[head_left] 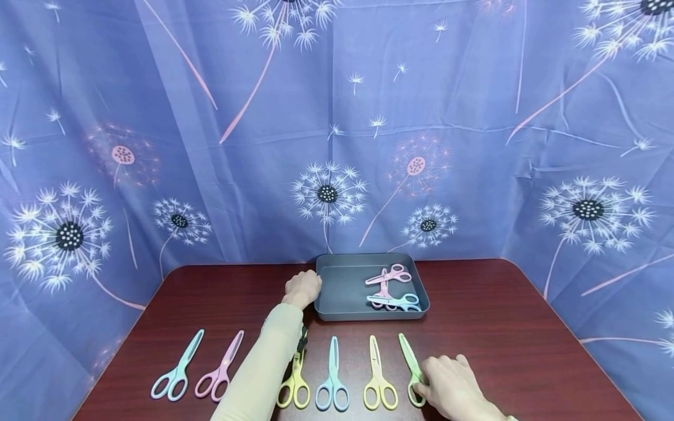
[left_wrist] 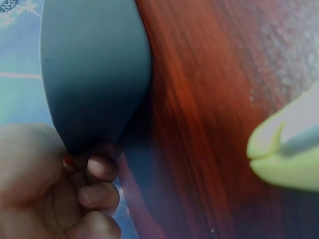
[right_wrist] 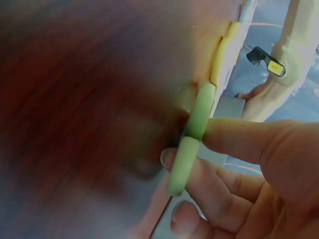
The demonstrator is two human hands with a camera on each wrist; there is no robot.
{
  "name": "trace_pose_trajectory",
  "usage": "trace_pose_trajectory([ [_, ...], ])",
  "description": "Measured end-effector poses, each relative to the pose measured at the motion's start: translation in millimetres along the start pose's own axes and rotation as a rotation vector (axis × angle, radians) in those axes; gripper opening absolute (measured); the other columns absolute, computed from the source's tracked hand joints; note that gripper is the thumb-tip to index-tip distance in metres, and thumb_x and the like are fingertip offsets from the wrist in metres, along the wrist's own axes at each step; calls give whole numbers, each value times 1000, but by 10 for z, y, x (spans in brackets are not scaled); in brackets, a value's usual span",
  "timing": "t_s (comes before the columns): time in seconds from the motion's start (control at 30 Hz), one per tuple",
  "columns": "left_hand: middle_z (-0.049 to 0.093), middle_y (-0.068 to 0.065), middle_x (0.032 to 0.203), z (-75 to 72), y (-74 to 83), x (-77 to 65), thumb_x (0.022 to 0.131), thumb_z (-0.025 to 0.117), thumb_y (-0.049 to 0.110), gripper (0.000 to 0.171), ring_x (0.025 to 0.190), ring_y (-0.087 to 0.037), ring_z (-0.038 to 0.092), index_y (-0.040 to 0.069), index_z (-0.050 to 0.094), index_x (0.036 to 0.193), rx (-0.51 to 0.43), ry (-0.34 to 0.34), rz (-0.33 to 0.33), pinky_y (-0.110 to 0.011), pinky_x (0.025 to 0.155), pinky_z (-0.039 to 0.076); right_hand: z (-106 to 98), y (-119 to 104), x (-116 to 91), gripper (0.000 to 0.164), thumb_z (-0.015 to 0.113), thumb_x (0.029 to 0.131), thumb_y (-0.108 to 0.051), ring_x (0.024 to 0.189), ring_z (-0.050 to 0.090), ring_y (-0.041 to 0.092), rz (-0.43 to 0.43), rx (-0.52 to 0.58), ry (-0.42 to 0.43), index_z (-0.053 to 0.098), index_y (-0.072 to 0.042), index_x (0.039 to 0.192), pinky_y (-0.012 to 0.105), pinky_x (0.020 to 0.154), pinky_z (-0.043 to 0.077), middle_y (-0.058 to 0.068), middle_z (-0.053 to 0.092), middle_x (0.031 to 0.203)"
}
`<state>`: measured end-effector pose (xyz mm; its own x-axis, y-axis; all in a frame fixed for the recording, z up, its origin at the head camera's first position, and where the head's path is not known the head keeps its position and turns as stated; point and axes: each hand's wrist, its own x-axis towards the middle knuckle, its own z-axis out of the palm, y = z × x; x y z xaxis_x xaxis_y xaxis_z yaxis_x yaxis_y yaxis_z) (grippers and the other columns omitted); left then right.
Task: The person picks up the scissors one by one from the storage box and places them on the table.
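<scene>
My left hand (head_left: 303,289) holds the left side of a grey tray (head_left: 342,316), its fingers curled at the wall. In the left wrist view those curled fingers (left_wrist: 102,168) meet the tray's end (left_wrist: 97,64). My right hand (head_left: 453,383) pinches the handle of light green scissors (head_left: 409,354) at the right end of a row. Thumb and fingers sit on either side of the green handle loops (right_wrist: 183,167) in the right wrist view. Inside the tray, to the right, pink scissors (head_left: 387,275) and light blue scissors (head_left: 400,302) lie crossed over one another.
Leftward along the row lie yellow scissors (head_left: 376,374), blue scissors (head_left: 333,374), another yellow pair (head_left: 296,380) partly behind the left sleeve, pink scissors (head_left: 223,365) and teal scissors (head_left: 181,368). A dandelion-print curtain (head_left: 368,117) hangs behind the dark red wooden table (head_left: 505,327).
</scene>
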<state>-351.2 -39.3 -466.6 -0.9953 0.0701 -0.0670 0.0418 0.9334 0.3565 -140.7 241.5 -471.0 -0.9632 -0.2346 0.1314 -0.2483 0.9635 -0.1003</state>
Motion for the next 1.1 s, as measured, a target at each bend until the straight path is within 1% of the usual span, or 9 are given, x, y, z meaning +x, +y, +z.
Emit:
trace_pose_trajectory([
  [0.13, 67, -15, 93, 3, -7, 6, 102, 46, 28, 35, 86, -33, 64, 9, 64, 78, 4, 1, -7, -48, 74, 50, -1, -13, -6, 46, 84, 64, -33, 48, 45, 6, -28, 2, 15, 41, -28, 47, 36, 59, 29, -17, 36, 47],
  [0.2, 67, -15, 98, 5, -13, 9, 102, 46, 28, 33, 89, -34, 65, 9, 65, 82, 7, 5, -8, -49, 74, 50, -1, -22, -11, 47, 84, 64, -33, 48, 46, 7, -33, 2, 16, 41, -28, 47, 36, 59, 29, -17, 36, 47],
  [0.27, 68, -15, 99, 5, -19, 11, 102, 46, 28, 33, 89, -34, 65, 9, 65, 83, 8, 3, -6, -49, 74, 50, 1, -24, -12, 47, 84, 64, -32, 48, 47, 8, -32, 1, 18, 41, -28, 46, 36, 59, 29, -17, 36, 47],
  [0.43, 67, -14, 92, 4, -25, 21, 101, 46, 27, 36, 85, -33, 65, 10, 64, 76, 5, 3, 2, -49, 72, 50, 6, -31, -6, 47, 84, 64, -32, 47, 48, 10, -20, -1, 20, 41, -27, 46, 37, 57, 31, -15, 38, 47],
  [0.67, 66, -13, 91, 14, -28, 25, 102, 46, 29, 35, 84, -32, 64, 11, 63, 78, 6, -16, -10, -47, 71, 50, -3, -41, -9, 47, 84, 65, -32, 47, 51, 14, 14, -15, 5, 41, -28, 46, 40, 57, 35, -13, 40, 47],
  [0.9, 58, -9, 74, -4, -10, 17, 102, 45, 26, 38, 72, -27, 59, 11, 57, 69, -10, -26, 1, -45, 68, 48, -3, -46, -19, 47, 83, 64, -33, 46, 48, 12, 4, -26, 8, 40, -28, 46, 38, 57, 32, -14, 38, 46],
  [1.0, 57, -8, 71, -7, -12, 15, 102, 45, 26, 38, 71, -27, 58, 11, 56, 68, -8, -25, -2, -45, 69, 48, -5, -53, -17, 47, 82, 63, -33, 46, 47, 11, -1, -29, 10, 39, -27, 45, 39, 58, 30, -15, 36, 46],
  [1.1, 58, -8, 73, -8, -18, 16, 102, 45, 26, 38, 74, -27, 59, 12, 57, 68, -8, -24, -4, -46, 70, 49, -9, -59, -17, 47, 82, 63, -33, 47, 46, 10, 3, -28, 7, 40, -27, 45, 39, 59, 29, -15, 36, 46],
])
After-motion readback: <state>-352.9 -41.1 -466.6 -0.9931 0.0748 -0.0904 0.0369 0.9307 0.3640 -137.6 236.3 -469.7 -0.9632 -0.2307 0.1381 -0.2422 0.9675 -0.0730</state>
